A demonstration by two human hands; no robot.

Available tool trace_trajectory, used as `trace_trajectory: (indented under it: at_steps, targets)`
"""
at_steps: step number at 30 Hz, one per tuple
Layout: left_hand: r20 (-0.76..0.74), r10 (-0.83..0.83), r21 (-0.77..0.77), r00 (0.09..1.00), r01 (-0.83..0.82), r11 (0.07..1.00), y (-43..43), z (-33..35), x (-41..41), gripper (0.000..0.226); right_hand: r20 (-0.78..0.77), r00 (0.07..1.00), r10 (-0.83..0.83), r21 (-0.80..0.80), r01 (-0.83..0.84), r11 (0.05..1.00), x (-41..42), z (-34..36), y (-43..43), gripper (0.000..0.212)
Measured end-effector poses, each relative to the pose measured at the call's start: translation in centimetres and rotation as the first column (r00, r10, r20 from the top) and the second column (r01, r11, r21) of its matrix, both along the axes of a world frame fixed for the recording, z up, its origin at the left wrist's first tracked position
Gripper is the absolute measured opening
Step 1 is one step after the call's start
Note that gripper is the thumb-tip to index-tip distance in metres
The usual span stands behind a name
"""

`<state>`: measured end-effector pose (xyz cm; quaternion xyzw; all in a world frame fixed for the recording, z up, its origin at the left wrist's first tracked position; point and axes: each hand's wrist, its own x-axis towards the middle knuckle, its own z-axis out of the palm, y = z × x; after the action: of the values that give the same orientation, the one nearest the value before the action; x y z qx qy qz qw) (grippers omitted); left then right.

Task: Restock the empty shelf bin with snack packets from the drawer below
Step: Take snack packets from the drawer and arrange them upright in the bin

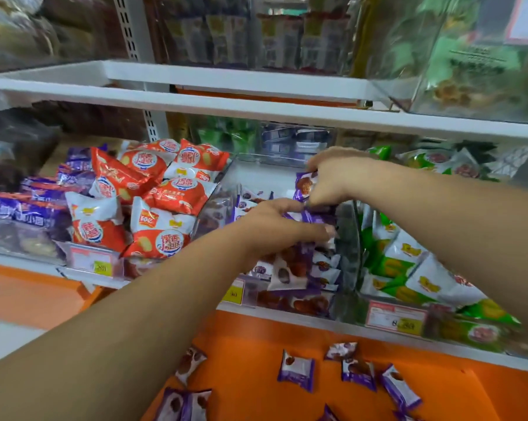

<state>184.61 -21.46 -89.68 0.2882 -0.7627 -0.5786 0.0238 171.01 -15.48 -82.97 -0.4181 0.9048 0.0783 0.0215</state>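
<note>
Nine purple-and-white foil snack packets [296, 373] lie loose on the flat orange drawer surface [250, 338], several cut off at its near edge. Roughly eight red-and-white pillow-shaped snack bags [177, 196] sit at the shelf's left. The purple heap in the middle and the green-and-white bags [408, 268] at the right are too blurred for me to count. Three yellow-and-white price tags [94, 262] line the shelf's front edge. My two hands are in, my left hand [274, 226] and my right hand [335, 177]; the right pinches one purple packet [305, 186].

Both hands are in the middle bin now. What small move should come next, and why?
Probably let the right hand drop its purple packet into the bin: the back of the bin looks bare, and more packets wait in the orange drawer.
</note>
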Motion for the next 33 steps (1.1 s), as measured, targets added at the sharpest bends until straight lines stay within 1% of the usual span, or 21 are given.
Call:
trace_trajectory:
  at_steps: [1,2,4,6,9,11,13,14,15,17,18,20,22,24,25,26,27,29,31,32,33]
  targets:
    - [-0.006,0.001,0.017,1.000,-0.001,1.000,-0.1,0.3,0.8,0.070,-0.014,1.000,-0.005,-0.048,0.005,0.999,0.1,0.0,0.4,0.059]
    - [-0.018,0.013,0.039,1.000,-0.013,0.999,-0.3,0.6,1.4,0.059,0.000,1.000,-0.010,-0.115,0.010,0.993,0.1,0.0,0.9,0.058]
    - [-0.049,0.061,0.090,0.997,-0.056,0.994,-0.8,0.9,2.5,0.033,0.124,0.992,-0.012,-0.281,0.046,0.958,0.3,0.0,1.8,0.060]
    - [-0.085,0.084,0.131,0.993,-0.073,0.989,-1.0,0.5,3.5,0.029,0.297,0.955,0.011,-0.461,0.133,0.877,1.0,-0.5,2.7,0.062]
    - [-0.092,0.043,-0.037,0.995,-0.046,0.998,-0.7,-0.1,4.2,0.028,0.454,0.887,0.081,-0.641,0.262,0.721,2.8,-1.6,4.3,0.061]
    - [-0.105,0.024,-0.191,0.994,-0.044,0.981,-0.4,-0.3,4.5,0.024,0.548,0.822,0.154,-0.701,0.351,0.621,4.0,-2.5,5.1,0.061]
    - [-0.158,0.059,-0.256,0.986,-0.098,0.962,-0.2,-0.1,4.5,0.030,0.615,0.754,0.231,-0.730,0.433,0.529,5.1,-3.3,5.6,0.060]
    - [-0.203,0.106,-0.186,0.973,-0.145,0.972,-0.1,0.2,4.4,0.034,0.609,0.748,0.264,-0.749,0.433,0.501,5.5,-3.8,5.8,0.059]
    - [-0.249,0.169,-0.041,0.954,-0.185,0.982,-0.1,0.5,4.3,0.037,0.578,0.761,0.295,-0.775,0.400,0.489,5.6,-4.4,5.8,0.058]
    - [-0.312,0.260,0.261,0.914,-0.181,0.948,0.0,1.2,4.3,0.036,0.493,0.781,0.383,-0.828,0.287,0.481,6.0,-5.2,5.8,0.057]
    - [-0.335,0.261,0.331,0.905,-0.146,0.932,-0.1,1.5,4.4,0.032,0.457,0.790,0.409,-0.838,0.229,0.495,6.0,-5.5,5.7,0.057]
    - [-0.383,0.213,0.340,0.899,-0.077,0.937,-0.3,1.5,4.5,0.019,0.397,0.812,0.428,-0.833,0.123,0.539,6.0,-5.8,5.4,0.061]
    - [-0.422,0.183,0.290,0.888,-0.059,0.955,-0.5,1.3,4.5,0.016,0.397,0.785,0.476,-0.818,0.067,0.571,5.9,-5.7,5.4,0.072]
    - [-0.454,0.204,0.302,0.867,-0.065,0.951,-1.0,1.0,4.3,0.019,0.509,0.680,0.527,-0.799,0.147,0.583,5.4,-5.3,5.4,0.098]
    - [-0.466,0.220,0.343,0.857,-0.055,0.938,-1.2,0.8,4.3,0.022,0.583,0.609,0.538,-0.783,0.244,0.572,5.1,-5.3,5.4,0.106]
    - [-0.476,0.226,0.387,0.850,-0.028,0.922,-1.3,0.6,4.3,0.025,0.646,0.542,0.537,-0.756,0.357,0.549,4.8,-5.3,5.6,0.106]
    - [-0.490,0.218,0.414,0.844,0.006,0.910,-1.5,0.4,4.3,0.029,0.693,0.488,0.530,-0.720,0.450,0.528,4.6,-5.2,5.7,0.097]
    - [-0.520,0.175,0.421,0.836,0.073,0.904,-1.3,0.3,4.2,0.033,0.742,0.452,0.495,-0.670,0.506,0.542,4.4,-4.9,6.0,0.059]
    - [-0.515,0.146,0.361,0.844,0.059,0.931,-0.9,0.3,3.9,0.030,0.730,0.494,0.472,-0.682,0.495,0.538,4.2,-4.9,6.3,0.026]
    - [-0.492,0.131,0.272,0.861,0.009,0.962,-0.9,0.3,3.7,0.027,0.713,0.536,0.452,-0.700,0.507,0.503,3.9,-4.9,6.5,0.017]
    - [-0.451,0.095,0.121,0.888,-0.044,0.992,-0.8,0.1,3.5,0.024,0.687,0.593,0.421,-0.724,0.510,0.464,3.5,-4.9,6.6,0.012]
